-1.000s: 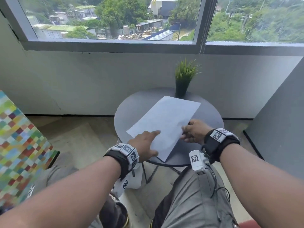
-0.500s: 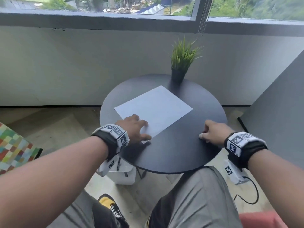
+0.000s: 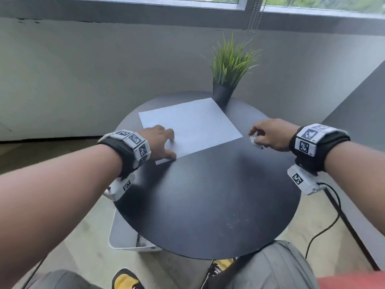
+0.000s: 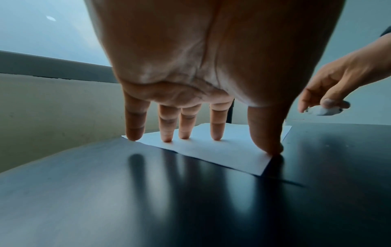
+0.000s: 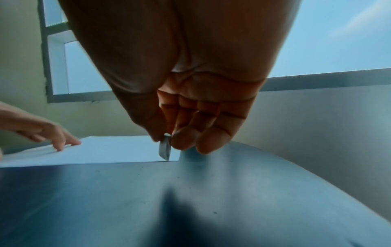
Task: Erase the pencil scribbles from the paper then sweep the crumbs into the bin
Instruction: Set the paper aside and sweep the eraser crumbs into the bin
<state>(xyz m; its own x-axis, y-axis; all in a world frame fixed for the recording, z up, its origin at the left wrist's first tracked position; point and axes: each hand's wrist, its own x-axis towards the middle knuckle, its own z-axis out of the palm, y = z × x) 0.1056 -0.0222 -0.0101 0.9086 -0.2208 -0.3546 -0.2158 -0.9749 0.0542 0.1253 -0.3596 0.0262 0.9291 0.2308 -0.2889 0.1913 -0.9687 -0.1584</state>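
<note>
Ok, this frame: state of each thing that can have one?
paper: flat on table, no scribbles visible
left hand: fingertips pressing paper
right hand: pinching eraser beside paper
bin: open, on floor under table edge
plant: upright

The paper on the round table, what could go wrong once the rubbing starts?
1. The left hand presses only the near corner of the paper, so the far end might shift or crease under the eraser.
2. The bin sits tucked under the table edge on the left; crumbs swept elsewhere would likely hit the floor.
</note>
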